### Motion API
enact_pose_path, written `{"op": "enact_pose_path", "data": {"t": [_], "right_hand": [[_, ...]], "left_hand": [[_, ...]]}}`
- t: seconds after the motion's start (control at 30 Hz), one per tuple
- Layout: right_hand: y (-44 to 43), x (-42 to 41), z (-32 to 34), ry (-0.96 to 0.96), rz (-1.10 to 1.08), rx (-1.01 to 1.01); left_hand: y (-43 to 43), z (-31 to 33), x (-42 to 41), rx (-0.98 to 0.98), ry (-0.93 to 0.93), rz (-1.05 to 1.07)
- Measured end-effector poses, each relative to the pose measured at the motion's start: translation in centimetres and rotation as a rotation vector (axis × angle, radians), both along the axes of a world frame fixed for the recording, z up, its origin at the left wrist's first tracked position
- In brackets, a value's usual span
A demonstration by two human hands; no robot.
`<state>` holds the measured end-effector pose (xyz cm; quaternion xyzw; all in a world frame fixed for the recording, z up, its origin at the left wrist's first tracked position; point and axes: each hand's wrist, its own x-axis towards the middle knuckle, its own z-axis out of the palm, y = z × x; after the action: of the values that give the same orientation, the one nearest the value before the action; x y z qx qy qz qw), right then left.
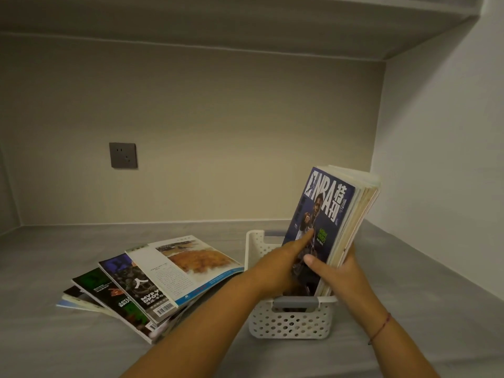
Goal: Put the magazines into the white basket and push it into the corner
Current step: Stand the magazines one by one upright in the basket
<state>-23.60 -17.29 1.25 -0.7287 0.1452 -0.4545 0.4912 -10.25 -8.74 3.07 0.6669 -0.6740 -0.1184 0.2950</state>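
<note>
From the head view, the white basket stands on the grey tabletop, right of the middle and towards the near edge. It is well apart from the back wall and from the corner where that wall meets the white side wall on the right. Its walls are perforated, and a grey handle sits on the near rim.

A bundle of magazines stands on end inside the basket, leaning to the right and rising well above the rim. The front cover is blue with "NBA" in large white letters.

The right hand grips the bundle low on its near edge, thumb across the cover and fingers wrapped behind the pages. A red string bracelet circles that wrist. The left hand reaches over the basket's left side, and its forefinger lies straight against the cover. Its other fingers are hidden, and it grips nothing that can be seen.

Just left of the basket, a fanned stack of magazines lies flat on the tabletop. The topmost one's right edge comes right up to the basket's left wall.

A dark wall socket is set in the beige back wall, and a shelf runs overhead.
</note>
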Motion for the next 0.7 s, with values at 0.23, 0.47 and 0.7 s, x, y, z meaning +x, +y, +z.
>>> {"op": "enact_pose_path", "data": {"t": [0.23, 0.47, 0.7], "right_hand": [[-0.1, -0.6, -0.4, 0.028, -0.061, -0.036], [1.0, -0.8, -0.7, 0.02, -0.118, -0.072], [1.0, -0.5, -1.6, 0.049, -0.165, -0.07]], "left_hand": [[-0.7, 0.4, 0.1, 0.194, 0.525, 0.094], [-0.8, 0.9, -0.4, 0.283, 0.843, 0.224], [0.4, 0.7, -0.2, -0.122, 0.482, 0.238]]}}
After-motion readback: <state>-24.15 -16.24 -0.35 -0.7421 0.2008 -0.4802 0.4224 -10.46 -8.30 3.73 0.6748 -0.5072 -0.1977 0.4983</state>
